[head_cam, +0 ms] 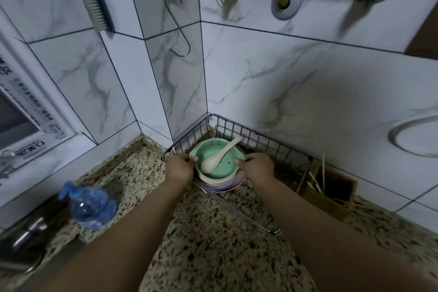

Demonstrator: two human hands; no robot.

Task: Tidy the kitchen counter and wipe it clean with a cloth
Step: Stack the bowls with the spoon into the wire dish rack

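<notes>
Two hands (180, 167) (258, 166) grip one bowl stack (218, 173).

Single head-worn wide-angle view, looking forward and steeply down into a tiled wall corner. Speckled surface (213, 244) fills lower frame, close below the camera; both forearms enter from the bottom edge. Walls bend at upper frame. No second view.

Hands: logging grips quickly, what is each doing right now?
Left hand: grips the bowl stack at its left rim.
Right hand: grips the stack's right rim.
</notes>
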